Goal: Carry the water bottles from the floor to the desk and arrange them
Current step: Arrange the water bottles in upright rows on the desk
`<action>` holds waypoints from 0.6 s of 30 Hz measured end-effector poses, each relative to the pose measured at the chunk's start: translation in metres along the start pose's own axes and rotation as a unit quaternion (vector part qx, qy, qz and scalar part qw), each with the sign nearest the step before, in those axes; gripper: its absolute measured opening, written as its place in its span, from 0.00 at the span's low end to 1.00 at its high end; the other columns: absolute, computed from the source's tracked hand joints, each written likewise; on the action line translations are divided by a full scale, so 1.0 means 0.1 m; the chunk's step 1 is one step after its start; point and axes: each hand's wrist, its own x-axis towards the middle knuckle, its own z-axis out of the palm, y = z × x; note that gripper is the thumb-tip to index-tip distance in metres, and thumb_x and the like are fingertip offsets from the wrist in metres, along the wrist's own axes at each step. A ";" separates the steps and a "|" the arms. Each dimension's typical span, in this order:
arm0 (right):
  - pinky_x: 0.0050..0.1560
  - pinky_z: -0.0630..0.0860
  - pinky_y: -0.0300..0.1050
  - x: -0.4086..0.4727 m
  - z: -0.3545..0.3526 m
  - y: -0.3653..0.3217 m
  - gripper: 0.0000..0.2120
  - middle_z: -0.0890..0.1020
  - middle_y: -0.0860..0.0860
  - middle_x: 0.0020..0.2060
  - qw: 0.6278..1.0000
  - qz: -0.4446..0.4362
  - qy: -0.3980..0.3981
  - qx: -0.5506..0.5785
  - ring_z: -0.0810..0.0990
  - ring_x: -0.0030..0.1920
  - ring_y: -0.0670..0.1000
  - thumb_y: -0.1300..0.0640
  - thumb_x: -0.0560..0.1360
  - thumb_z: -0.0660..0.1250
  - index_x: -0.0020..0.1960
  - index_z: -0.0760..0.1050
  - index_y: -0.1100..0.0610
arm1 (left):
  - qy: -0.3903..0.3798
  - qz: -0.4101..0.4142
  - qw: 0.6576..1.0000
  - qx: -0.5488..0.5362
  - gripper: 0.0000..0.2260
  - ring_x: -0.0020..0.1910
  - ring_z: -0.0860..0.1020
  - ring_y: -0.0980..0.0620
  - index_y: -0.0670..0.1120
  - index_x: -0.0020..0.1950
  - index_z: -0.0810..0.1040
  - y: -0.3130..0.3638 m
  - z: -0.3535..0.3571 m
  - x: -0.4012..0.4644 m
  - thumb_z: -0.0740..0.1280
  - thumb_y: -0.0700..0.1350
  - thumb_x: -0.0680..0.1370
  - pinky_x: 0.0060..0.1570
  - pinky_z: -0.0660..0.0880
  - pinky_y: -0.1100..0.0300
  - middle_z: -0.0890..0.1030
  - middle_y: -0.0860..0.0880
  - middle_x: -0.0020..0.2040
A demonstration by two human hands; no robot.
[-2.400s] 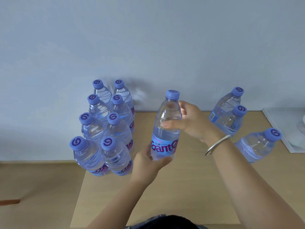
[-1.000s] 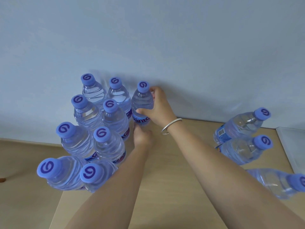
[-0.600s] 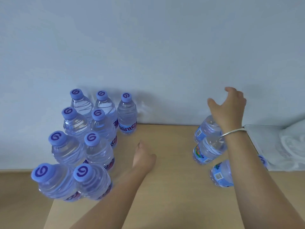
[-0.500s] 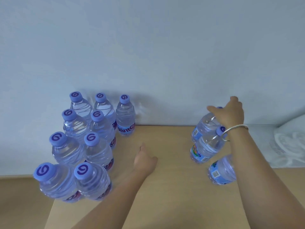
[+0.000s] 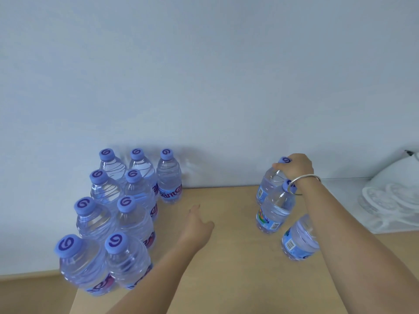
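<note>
Several clear water bottles with purple caps stand in rows on the left of the wooden desk [image 5: 231, 264]; the newest one [image 5: 169, 177] stands at the back by the wall. Three more bottles stand on the right. My right hand [image 5: 294, 167] is closed over the neck and cap of the rear right bottle [image 5: 268, 184], which stands on the desk. In front of it are a second bottle [image 5: 275, 209] and a third [image 5: 299, 240], partly hidden by my forearm. My left hand [image 5: 196, 225] hovers over the desk's middle, fingers loosely out, holding nothing.
A pale wall [image 5: 204, 75] rises right behind the desk. A white tray or board [image 5: 347, 200] with a white bag-like object [image 5: 390, 191] lies at the right edge. The desk's left edge drops to a wooden floor [image 5: 34, 293].
Both hands let go of the bottle set at the back of the left group. My right hand swung to the right group and closed on the rear bottle; my left hand drew back.
</note>
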 end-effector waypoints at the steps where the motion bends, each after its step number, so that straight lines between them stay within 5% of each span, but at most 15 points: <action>1: 0.26 0.58 0.41 -0.01 0.00 0.00 0.20 0.62 0.52 0.24 1.000 -0.007 0.000 -0.002 0.61 0.25 0.51 0.58 0.66 0.69 0.28 0.58 0.57 | 0.002 0.007 1.000 0.002 0.31 0.70 0.65 0.45 0.44 0.76 0.54 0.03 -0.01 0.00 0.64 0.41 0.75 0.66 0.65 0.56 0.60 0.44 0.74; 10: 0.29 0.60 0.44 -0.20 -0.22 -0.30 0.22 0.64 0.50 0.25 0.989 -0.137 0.027 0.040 0.63 0.28 0.51 0.55 0.67 0.72 0.27 0.60 0.56 | 0.023 0.062 0.998 0.015 0.32 0.71 0.64 0.49 0.45 0.76 0.57 0.28 -0.10 0.01 0.66 0.43 0.75 0.58 0.62 0.65 0.64 0.47 0.74; 14: 0.36 0.66 0.43 -0.44 -0.39 -0.53 0.15 0.73 0.52 0.30 0.966 -0.248 0.009 0.079 0.68 0.33 0.50 0.52 0.67 0.73 0.37 0.74 0.63 | 0.003 0.093 0.996 -0.016 0.36 0.72 0.63 0.52 0.46 0.76 0.56 0.30 -0.12 -0.02 0.70 0.47 0.74 0.66 0.63 0.60 0.64 0.49 0.74; 18: 0.32 0.64 0.34 -0.84 -0.55 -0.73 0.10 0.70 0.45 0.27 0.930 -0.321 -0.069 0.166 0.66 0.29 0.42 0.54 0.68 0.73 0.39 0.77 0.60 | -0.041 0.085 0.976 -0.196 0.37 0.69 0.68 0.51 0.49 0.76 0.56 0.36 -0.19 -0.10 0.71 0.53 0.72 0.60 0.66 0.59 0.67 0.48 0.72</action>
